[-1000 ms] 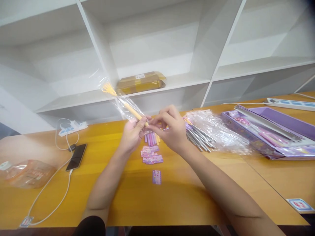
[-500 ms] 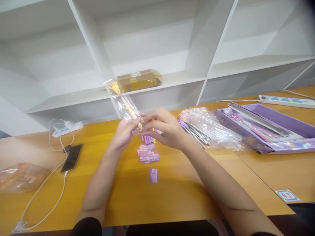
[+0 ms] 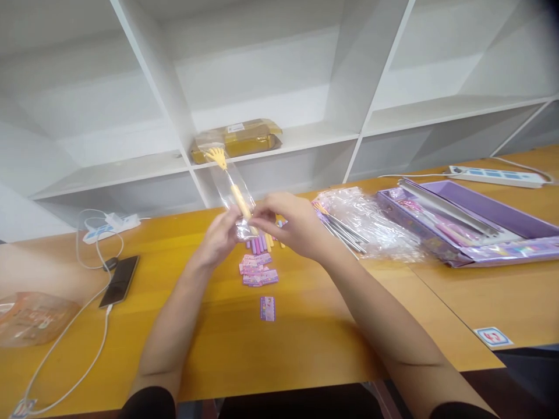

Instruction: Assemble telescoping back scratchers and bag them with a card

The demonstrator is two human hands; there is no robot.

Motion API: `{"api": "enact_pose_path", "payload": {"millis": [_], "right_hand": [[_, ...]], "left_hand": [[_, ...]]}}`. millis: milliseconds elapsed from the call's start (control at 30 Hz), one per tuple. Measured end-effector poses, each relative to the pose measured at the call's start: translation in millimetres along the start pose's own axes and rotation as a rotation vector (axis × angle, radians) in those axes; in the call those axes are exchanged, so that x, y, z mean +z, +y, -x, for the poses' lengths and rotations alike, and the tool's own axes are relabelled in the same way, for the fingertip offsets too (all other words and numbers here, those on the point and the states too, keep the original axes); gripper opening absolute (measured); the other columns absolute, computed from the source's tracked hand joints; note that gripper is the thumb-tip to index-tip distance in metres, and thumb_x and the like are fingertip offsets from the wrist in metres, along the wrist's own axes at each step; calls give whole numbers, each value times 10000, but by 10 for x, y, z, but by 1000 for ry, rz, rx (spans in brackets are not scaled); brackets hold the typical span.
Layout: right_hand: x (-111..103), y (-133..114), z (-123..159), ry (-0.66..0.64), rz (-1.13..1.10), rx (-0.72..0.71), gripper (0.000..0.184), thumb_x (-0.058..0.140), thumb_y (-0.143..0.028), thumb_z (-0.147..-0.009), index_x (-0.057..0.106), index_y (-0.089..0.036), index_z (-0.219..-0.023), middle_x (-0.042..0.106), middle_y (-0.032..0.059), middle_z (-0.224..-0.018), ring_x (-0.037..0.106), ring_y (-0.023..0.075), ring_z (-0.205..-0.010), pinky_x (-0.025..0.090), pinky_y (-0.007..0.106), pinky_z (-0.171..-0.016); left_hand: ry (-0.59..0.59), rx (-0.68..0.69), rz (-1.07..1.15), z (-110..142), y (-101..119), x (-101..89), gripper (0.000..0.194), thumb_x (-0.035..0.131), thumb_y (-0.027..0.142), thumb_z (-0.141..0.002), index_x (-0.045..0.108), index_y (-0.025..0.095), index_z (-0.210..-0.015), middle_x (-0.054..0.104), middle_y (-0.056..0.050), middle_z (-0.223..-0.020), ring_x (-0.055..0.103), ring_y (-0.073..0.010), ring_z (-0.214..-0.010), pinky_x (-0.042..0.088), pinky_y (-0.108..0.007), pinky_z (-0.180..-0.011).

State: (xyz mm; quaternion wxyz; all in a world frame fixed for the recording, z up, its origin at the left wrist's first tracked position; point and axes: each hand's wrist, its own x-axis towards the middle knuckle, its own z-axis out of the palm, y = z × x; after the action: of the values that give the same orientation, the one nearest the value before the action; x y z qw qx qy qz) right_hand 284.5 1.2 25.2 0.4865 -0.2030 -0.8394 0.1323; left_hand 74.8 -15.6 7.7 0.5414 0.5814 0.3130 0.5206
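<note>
My left hand (image 3: 220,235) is closed around the lower part of a clear plastic bag (image 3: 220,189). Inside the bag lies a yellow back scratcher (image 3: 240,201), its hand-shaped head at the upper left and its handle toward me. Thumb and fingers of my right hand (image 3: 286,221) pinch at the bag's lower end, by the handle's tip. Just beneath my hands are purple and yellow handles (image 3: 261,243), partly covered. Closer to me lie overlapping pink cards (image 3: 257,270) and one single card (image 3: 268,309).
Metal rods (image 3: 347,233) with coloured heads lie beside a heap of clear bags (image 3: 378,224). Further right is an open purple box (image 3: 480,256). A phone (image 3: 120,281) with a white cable, a power strip (image 3: 111,228) and an orange bag (image 3: 37,317) are left. A taped parcel (image 3: 253,138) sits on the shelf.
The bagged back scratcher has swung slightly right and more upright. My right fingers have closed in on the bag's lower end. The whole view has shifted slightly.
</note>
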Motion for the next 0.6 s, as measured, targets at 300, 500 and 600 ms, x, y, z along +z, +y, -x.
{"api": "enact_pose_path", "payload": {"millis": [300, 500, 600], "right_hand": [[44, 50, 6, 14, -153, 165, 295, 807, -455, -975, 653, -227, -869, 681, -8, -784, 566, 142, -702, 455, 285, -677], [89, 83, -13, 70, -199, 172, 412, 778, -593, -972, 644, -228, -835, 655, -10, -751, 555, 141, -691, 454, 294, -671], [107, 99, -16, 80, -231, 173, 426, 779, -607, -966, 646, -226, -833, 666, -5, -770, 561, 142, -700, 464, 297, -676]], "left_hand": [[-176, 20, -200, 57, 106, 5, 401, 937, 234, -826, 787, 202, -1196, 773, -121, -1215, 743, -283, -1148, 615, -371, -970], [-174, 6, -233, 55, 50, -38, 423, 901, 228, -861, 760, 249, -1260, 753, -101, -1245, 744, -242, -1066, 640, -344, -893], [-187, 7, -220, 48, 52, -42, 470, 886, 236, -880, 747, 248, -1329, 736, -118, -1303, 736, -257, -1129, 643, -357, -931]]}}
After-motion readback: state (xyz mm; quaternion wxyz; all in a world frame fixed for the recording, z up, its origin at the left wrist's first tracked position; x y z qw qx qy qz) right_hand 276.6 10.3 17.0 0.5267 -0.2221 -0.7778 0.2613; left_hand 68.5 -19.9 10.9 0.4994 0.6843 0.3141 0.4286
